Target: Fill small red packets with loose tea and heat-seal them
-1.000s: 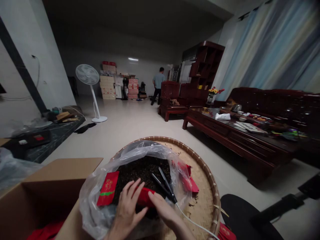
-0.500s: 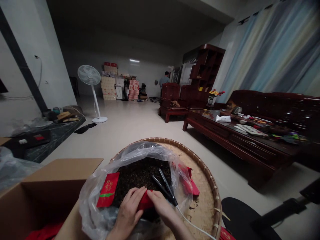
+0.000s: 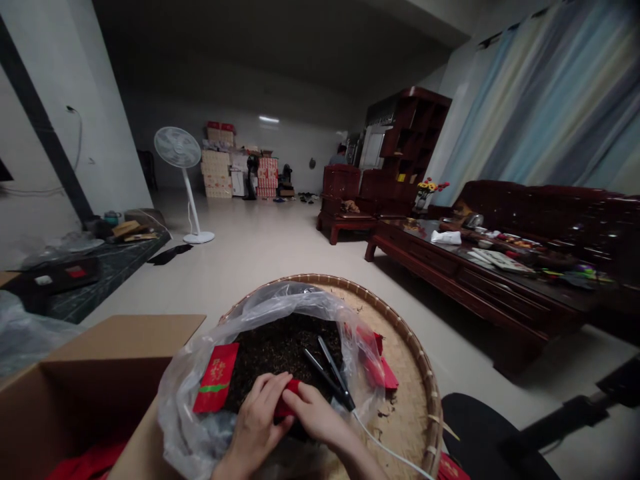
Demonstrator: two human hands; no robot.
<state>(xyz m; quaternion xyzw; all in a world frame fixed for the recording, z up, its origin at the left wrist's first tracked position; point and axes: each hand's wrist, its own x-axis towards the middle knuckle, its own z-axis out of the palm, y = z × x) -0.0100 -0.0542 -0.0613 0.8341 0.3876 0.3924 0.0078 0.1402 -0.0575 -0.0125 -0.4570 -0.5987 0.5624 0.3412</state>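
Both hands hold one small red packet (image 3: 286, 408) low over an open clear plastic bag (image 3: 175, 400) of dark loose tea leaves (image 3: 280, 340). My left hand (image 3: 260, 417) wraps its fingers over the packet's left side. From the right, my right hand (image 3: 315, 410) grips it with thumb and fingers; much of the packet is hidden. A flat red packet with gold writing and a green band (image 3: 216, 379) lies on the bag's left side. To the right, a black hair straightener (image 3: 330, 373) with a white cord rests on the tea, its plates apart.
The bag sits in a round woven bamboo tray (image 3: 405, 400). More red packets (image 3: 383, 370) lie at its right. An open cardboard box (image 3: 115, 340) with red packets inside stands left. A black stand (image 3: 565, 420) is at right, a wooden table (image 3: 440, 263) beyond, a fan (image 3: 187, 180) further back.
The right hand's fingers have shifted left over the red packet, closer to the left hand. In the background, a person has moved right, mostly behind the wooden chair.
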